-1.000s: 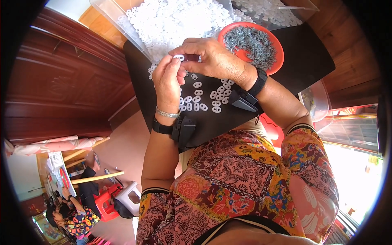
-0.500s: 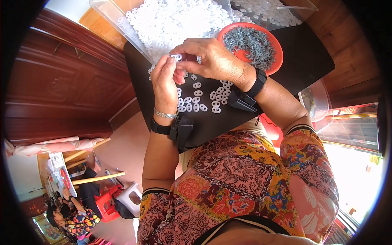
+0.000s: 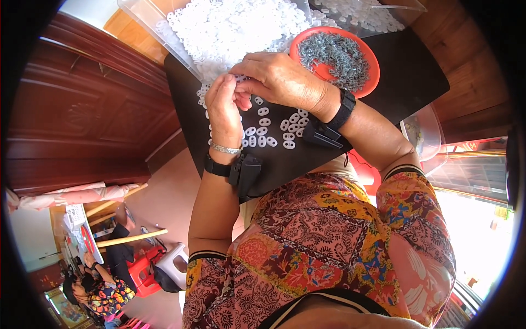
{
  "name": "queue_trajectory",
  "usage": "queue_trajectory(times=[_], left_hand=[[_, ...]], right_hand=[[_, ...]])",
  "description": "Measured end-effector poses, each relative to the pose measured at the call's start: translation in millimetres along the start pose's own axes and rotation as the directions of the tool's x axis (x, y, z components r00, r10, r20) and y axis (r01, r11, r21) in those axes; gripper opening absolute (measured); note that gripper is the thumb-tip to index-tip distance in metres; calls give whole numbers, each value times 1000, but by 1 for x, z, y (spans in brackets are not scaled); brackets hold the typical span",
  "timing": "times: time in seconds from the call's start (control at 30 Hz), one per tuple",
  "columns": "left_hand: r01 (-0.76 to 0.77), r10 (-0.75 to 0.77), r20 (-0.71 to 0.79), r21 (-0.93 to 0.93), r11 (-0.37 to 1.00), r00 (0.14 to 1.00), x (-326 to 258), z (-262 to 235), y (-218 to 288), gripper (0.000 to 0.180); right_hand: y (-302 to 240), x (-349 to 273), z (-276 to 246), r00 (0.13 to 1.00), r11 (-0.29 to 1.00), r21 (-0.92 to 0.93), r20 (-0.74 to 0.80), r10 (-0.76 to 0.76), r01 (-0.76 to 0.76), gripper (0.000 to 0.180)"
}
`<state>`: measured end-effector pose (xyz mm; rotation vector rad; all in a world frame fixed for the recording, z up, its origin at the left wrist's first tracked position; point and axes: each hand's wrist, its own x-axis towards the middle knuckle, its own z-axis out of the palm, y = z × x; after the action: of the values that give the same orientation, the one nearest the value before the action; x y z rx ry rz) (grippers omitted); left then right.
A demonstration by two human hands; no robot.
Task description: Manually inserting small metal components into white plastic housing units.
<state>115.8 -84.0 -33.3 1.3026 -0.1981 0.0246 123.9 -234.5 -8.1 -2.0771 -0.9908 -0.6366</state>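
Note:
Above the black table (image 3: 408, 68), both my hands meet in front of a big heap of white plastic pieces (image 3: 235, 33). A small white two-hole plastic piece (image 3: 240, 79) shows between the fingertips. My left hand (image 3: 223, 107) is closed on it, thumb and fingers pointing up. My right hand (image 3: 279, 81) reaches in from the right, its fingers bent in a pinch at the same piece; whatever lies inside that pinch is hidden. Below the hands, several loose two-hole pieces (image 3: 264, 122) lie on the table. Right of them is an orange-red bowl (image 3: 375, 77) of small grey metal screws (image 3: 334, 57).
The heap sits in a clear plastic bin (image 3: 156, 35), with another bin of white pieces (image 3: 361, 15) behind the bowl. Black wrist devices (image 3: 245, 172) are strapped on both arms. A dark red wooden cabinet (image 3: 93, 109) stands left. Another person (image 3: 104, 290) is at lower left.
My right fingers have come down and closer to my left fingertips, covering more of the white piece. The gap under my right hand has narrowed. The loose pieces keep their arrangement.

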Motion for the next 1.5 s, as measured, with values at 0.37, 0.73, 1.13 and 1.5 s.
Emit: queue_trajectory(times=[0.37, 0.73, 1.13, 1.5], left_hand=[[-41, 41, -20, 20, 999, 999, -3, 2, -5, 27], [-30, 26, -51, -60, 998, 998, -6, 3, -1, 25], [-51, 53, -127, 16, 999, 991, 4, -9, -9, 27], [-50, 44, -182, -32, 998, 982, 14, -7, 6, 21]], right_hand=[[-1, 1, 4, 999, 999, 11, 31, 43, -44, 18], [-9, 2, 5, 999, 997, -68, 11, 46, -45, 13], [-17, 29, -50, 995, 888, -454, -88, 36, -72, 19], [88, 84, -186, 987, 236, -971, 10, -158, 47, 24]])
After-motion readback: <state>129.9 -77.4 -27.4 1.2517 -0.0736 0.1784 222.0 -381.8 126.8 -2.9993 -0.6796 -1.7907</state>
